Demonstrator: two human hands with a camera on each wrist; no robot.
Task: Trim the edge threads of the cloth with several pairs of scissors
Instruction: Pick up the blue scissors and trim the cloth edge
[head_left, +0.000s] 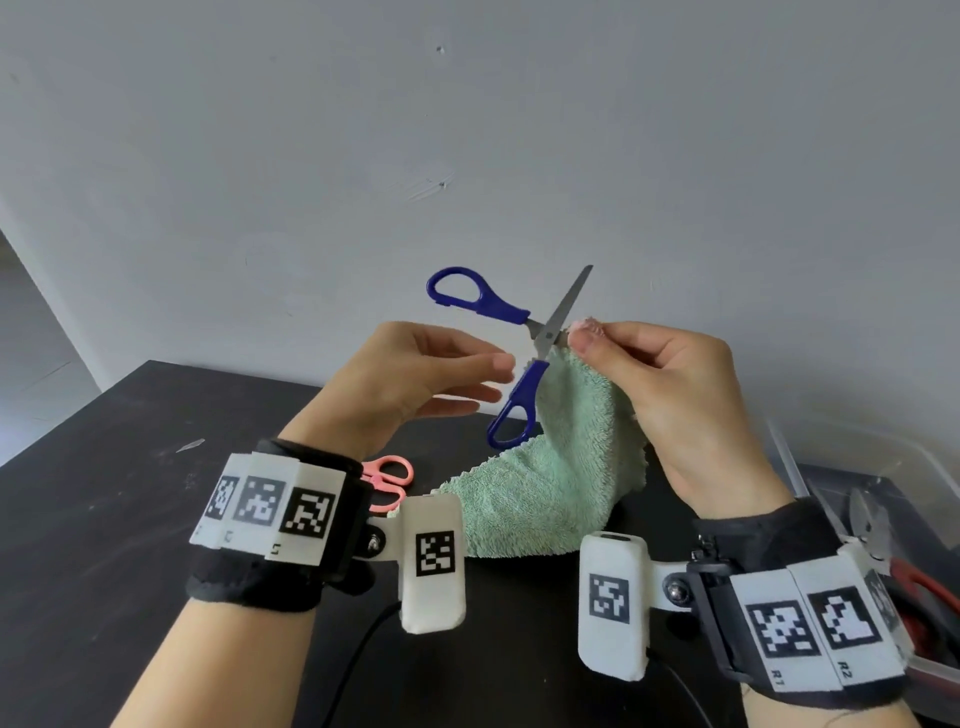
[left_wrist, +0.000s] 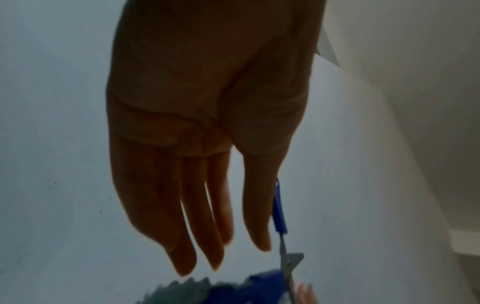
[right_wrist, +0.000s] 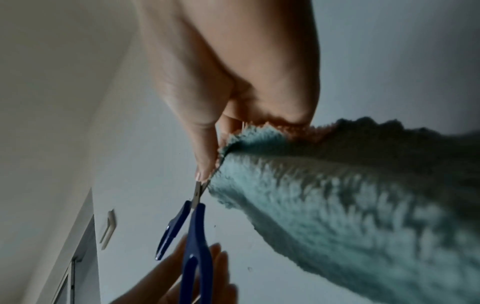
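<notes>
A: Nearest the lens, two black wrist bands (head_left: 270, 525) with checkered tags. Beyond them, raised above the dark table (head_left: 104, 493), both hands.

B: And the right hand (head_left: 670, 395)?

A: Curled, thumb and fingers pinching the top corner of the green cloth (head_left: 545, 467). Rest of the cloth hanging down, lower end lying on the table.

B: Blue scissors (head_left: 543, 332)?

A: Up in the air between the hands, blades spread wide. One blade pointing up at the wall (head_left: 467, 130), the other running in behind the right thumb at the cloth's corner.

B: Same from the right wrist?

A: Closer there: blade tip of the blue scissors (right_wrist: 194, 236) meeting the thumb tip right at the edge of the cloth (right_wrist: 337, 205). Hard to tell whether pinched along with it.

B: Left hand (head_left: 410, 374)?

A: Released, fingers straight, gripping nothing. From the head, fingertips just beside the lower handle. From the left wrist, left hand (left_wrist: 197, 127) flat and dark, blue scissors (left_wrist: 279, 207) alongside the forefinger; touching or not, cannot tell. Cloth (left_wrist: 182, 288) only a blur at the bottom.

B: Anything seen from the head alone?

A: Pink scissors (head_left: 387, 480) on the table behind the left wrist, just beside the cloth. At the far right, a clear box (head_left: 909, 467) with a red-handled tool (head_left: 924, 587) inside.
</notes>
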